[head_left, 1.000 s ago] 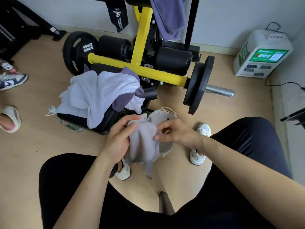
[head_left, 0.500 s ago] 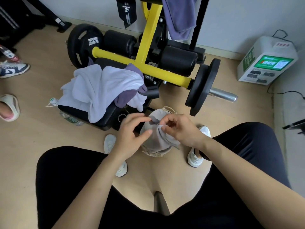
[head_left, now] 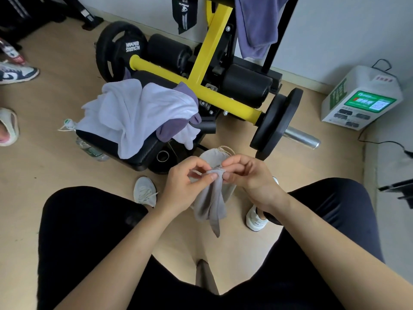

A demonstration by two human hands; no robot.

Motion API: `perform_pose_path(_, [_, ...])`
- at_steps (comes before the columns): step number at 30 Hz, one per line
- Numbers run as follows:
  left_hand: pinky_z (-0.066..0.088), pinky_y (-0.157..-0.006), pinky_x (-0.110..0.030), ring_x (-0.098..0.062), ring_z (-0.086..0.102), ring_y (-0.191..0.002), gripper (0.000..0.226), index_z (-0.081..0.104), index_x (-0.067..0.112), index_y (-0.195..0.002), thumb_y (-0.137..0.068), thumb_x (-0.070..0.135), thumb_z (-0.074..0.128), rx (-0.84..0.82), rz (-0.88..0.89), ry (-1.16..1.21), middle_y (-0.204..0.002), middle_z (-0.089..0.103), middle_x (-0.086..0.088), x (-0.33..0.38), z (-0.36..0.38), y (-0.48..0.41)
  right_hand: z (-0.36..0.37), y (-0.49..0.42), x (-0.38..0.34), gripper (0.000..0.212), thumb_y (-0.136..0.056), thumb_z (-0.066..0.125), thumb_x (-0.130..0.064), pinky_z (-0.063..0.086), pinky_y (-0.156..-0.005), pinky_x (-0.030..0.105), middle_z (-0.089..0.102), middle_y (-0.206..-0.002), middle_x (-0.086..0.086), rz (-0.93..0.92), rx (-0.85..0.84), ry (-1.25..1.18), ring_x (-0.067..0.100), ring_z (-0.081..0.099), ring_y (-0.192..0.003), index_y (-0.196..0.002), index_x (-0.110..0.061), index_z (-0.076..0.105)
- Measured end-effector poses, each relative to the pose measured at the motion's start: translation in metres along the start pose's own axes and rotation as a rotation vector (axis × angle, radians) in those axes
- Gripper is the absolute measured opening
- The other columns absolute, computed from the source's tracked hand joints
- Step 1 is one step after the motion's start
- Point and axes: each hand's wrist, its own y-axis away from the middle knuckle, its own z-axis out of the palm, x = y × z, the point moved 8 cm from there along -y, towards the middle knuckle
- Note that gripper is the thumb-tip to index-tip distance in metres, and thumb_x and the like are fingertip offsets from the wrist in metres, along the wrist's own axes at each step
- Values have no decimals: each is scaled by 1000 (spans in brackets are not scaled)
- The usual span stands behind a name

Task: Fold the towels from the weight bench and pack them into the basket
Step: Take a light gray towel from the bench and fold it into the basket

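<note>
Wood floor [head_left: 55,175], frame centre: L hand [head_left: 185,186] & R hand [head_left: 248,177] both pinch towel [head_left: 210,202] by top edge, basket [head_left: 224,151] just behind. Likely light, limp; grip corners.

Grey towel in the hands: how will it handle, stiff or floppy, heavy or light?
Probably floppy: the grey towel hangs limp in folds below the left hand and right hand. Likely light, since pinched fingers alone carry it.
</note>
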Motion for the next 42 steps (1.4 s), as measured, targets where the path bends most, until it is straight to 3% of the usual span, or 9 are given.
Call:
perform_pose_path(4, [54, -98, -50, -17, 67, -116, 21, 64, 11, -91, -87, 30, 71, -39, 33, 20, -119, 72, 5, -2, 3, 1, 6, 1, 0, 25, -77, 72, 2, 58, -83, 32, 77, -90, 11, 8, -26, -52, 20, 71, -82, -101, -1, 67])
perform_pose_path(6, [51, -99, -53, -18, 68, -112, 18, 62, 14, -91, -88, 31, 69, -71, 12, 20, -111, 74, 3, -4, 5, 2, 13, 3, -4, 28, -77, 72, 9, 57, -83, 28, 76, -91, 11, -30, -65, -9, 19, 71, -83, -103, 0, 65])
perform_pose_path(10, [52, -87, -50, -22, 63, -93, 22, 62, 15, -90, -89, 36, 67, -61, -1, -35, -91, 67, 3, -5, 6, 4, 11, 2, -10, 23, -80, 71, 15, 55, -77, 21, 75, -84, 5, -108, -19, 143, 13, 70, -77, -98, 4, 63])
perform_pose_path(14, [48, -74, -27, -10, 58, -80, 23, 63, 13, -86, -85, 33, 74, -158, 32, -78, -82, 61, 10, -2, 9, 3, 4, 2, -16, 17, -84, 71, 10, 53, -75, 22, 72, -80, -1, -141, 6, 249, 12, 66, -75, -96, -1, 66])
perform_pose_path(20, [42, -61, -46, -27, 46, -68, 38, 51, 14, -75, -80, 44, 74, -286, 28, -224, -76, 48, -4, -18, 13, 6, -13, 2, -34, 13, -87, 70, 5, 51, -75, 26, 65, -84, 6, -198, 72, 353, 17, 60, -80, -94, -6, 70])
perform_pose_path(25, [35, -56, -38, -13, 39, -61, 35, 47, 26, -68, -81, 42, 76, -313, -16, -292, -68, 44, 4, -37, 9, 16, -41, 3, -51, 18, -88, 69, 6, 48, -74, 35, 64, -84, 14, -238, 213, 348, 23, 57, -79, -90, -12, 70])
perform_pose_path(28, [29, -55, -32, -13, 36, -58, 31, 45, 41, -65, -81, 45, 71, -343, -21, -384, -64, 43, 10, -46, 7, 24, -61, 4, -61, 21, -89, 67, 6, 48, -72, 27, 66, -81, -1, -260, 302, 359, 15, 57, -77, -90, -15, 69])
perform_pose_path(35, [42, -52, -34, -13, 51, -58, 29, 58, 25, -63, -83, 43, 69, -254, 30, -608, -64, 51, 7, -54, -9, 29, -107, 0, -65, 19, -93, 63, 1, 47, -71, 19, 59, -86, 7, -265, 508, 399, 9, 54, -78, -101, -15, 68])
perform_pose_path(42, [57, -75, -22, -6, 70, -79, 13, 78, 18, -91, -82, 11, 84, -77, -18, -430, -85, 71, 26, -49, -34, 17, -151, -4, -58, 21, -94, 61, -3, 43, -72, 6, 64, -92, 1, -135, 606, 711, 2, 55, -76, -111, -12, 71])
